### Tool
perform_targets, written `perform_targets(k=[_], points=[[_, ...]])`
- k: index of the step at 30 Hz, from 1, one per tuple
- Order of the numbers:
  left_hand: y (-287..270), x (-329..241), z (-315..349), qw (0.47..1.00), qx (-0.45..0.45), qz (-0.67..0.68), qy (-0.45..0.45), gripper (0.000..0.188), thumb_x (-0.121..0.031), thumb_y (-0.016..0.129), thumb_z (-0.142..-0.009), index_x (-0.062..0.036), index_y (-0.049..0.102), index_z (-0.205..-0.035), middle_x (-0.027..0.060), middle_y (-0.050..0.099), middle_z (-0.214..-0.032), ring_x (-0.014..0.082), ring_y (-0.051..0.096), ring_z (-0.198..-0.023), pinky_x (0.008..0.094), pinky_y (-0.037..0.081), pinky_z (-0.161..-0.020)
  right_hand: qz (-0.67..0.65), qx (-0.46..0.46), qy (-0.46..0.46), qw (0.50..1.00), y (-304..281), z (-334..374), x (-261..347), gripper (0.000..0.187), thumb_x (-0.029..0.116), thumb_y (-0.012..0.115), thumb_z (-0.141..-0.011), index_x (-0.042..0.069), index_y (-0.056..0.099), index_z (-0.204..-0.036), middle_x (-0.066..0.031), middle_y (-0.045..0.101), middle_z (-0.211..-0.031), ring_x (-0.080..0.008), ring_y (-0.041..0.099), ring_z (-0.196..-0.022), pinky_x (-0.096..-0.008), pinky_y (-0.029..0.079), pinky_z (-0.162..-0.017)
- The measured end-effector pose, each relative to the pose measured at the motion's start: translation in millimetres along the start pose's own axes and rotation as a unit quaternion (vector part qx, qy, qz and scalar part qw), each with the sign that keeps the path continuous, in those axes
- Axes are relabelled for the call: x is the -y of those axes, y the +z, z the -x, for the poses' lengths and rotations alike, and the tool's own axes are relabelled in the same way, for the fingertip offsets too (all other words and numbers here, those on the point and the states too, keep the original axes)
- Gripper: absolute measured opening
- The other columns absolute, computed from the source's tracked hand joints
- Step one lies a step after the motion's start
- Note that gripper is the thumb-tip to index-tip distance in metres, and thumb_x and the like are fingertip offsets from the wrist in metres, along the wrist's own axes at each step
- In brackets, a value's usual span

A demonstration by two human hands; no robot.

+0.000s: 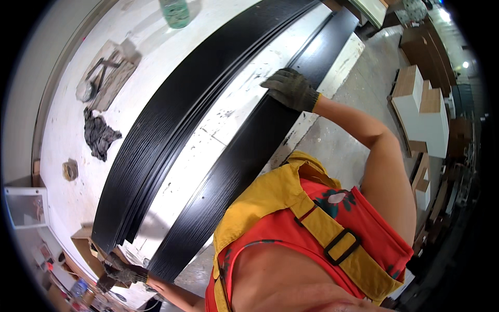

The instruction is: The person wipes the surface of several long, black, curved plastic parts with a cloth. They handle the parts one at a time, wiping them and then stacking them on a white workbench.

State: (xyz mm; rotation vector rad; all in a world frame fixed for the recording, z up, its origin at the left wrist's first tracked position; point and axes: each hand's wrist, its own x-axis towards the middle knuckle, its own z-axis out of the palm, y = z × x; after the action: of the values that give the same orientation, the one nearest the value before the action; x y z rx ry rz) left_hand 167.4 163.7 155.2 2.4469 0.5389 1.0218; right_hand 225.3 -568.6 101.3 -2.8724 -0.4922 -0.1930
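Note:
A long black wood-grained board (228, 161) lies along the near side of the white worktable (202, 132). Across its upper part rests my right hand (291, 89) in a dark work glove, fingers together and bent over the far edge. My left hand (127, 271), gloved too, is at the lower left by the board's other end. Its fingers look closed round something dark, too small and shadowed to name. Beyond this board, a stack of similar black boards (171, 109) runs alongside, with a strip of paint-marked white tabletop between.
On the table's far side are a greenish bottle (175, 13), a wooden piece with tools (106, 75), a crumpled dark rag (100, 134) and a tape roll (70, 169). A cardboard box (86, 249) stands near my left hand. White-and-wood panels (423, 117) stand on the right.

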Motion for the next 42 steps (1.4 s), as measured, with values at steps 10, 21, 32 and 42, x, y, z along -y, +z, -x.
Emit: perform_targets(k=[10, 21, 32, 42], points=[[150, -399, 173, 0.746, 0.434, 0.502, 0.055, 0.052, -0.012, 0.065, -0.08, -0.0002, 0.053, -0.13, 0.0166, 0.052, -0.14, 0.0282, 0.049, -0.129, 0.0403, 0.044, -0.105, -0.285, -0.232, -0.024, 0.93, -50, 9, 83, 0.068, 0.046, 0.075, -0.078, 0.012, 0.057, -0.134, -0.0112, 0.059, -0.13, -0.0311, 0.062, -0.109, -0.0431, 0.049, -0.092], [269, -715, 346, 0.695, 0.537, 0.471, 0.086, 0.081, -0.036, 0.089, -0.068, 0.0005, 0.051, -0.129, 0.0189, 0.05, -0.141, 0.0299, 0.047, -0.131, 0.0429, 0.037, -0.11, -0.323, -0.367, 0.113, 0.865, -92, 82, -205, 0.048, 0.027, 0.077, -0.075, 0.014, 0.066, -0.12, -0.012, 0.064, -0.114, -0.0319, 0.065, -0.096, -0.0421, 0.054, -0.081], [386, -854, 415, 0.719, 0.515, 0.129, 0.449, 0.129, -0.05, 0.091, -0.053, -0.0031, 0.024, -0.153, 0.0216, 0.03, -0.155, 0.0372, 0.031, -0.143, 0.046, 0.025, -0.119, -0.611, -0.279, 0.356, 0.65, -81, 207, -484, 0.051, 0.015, 0.075, -0.085, 0.001, 0.057, -0.13, -0.0112, 0.066, -0.119, -0.0201, 0.063, -0.11, -0.0342, 0.052, -0.096], [394, -867, 421, 0.714, 0.545, 0.021, 0.44, 0.121, -0.034, 0.092, -0.053, -0.001, 0.028, -0.15, 0.0294, 0.03, -0.152, 0.0437, 0.034, -0.138, 0.0508, 0.029, -0.113, -0.562, -0.191, 0.278, 0.755, -69, 194, -592, 0.045, 0.018, 0.069, -0.087, 0.0, 0.062, -0.127, -0.0113, 0.065, -0.125, -0.0228, 0.062, -0.112, -0.0343, 0.049, -0.097]])
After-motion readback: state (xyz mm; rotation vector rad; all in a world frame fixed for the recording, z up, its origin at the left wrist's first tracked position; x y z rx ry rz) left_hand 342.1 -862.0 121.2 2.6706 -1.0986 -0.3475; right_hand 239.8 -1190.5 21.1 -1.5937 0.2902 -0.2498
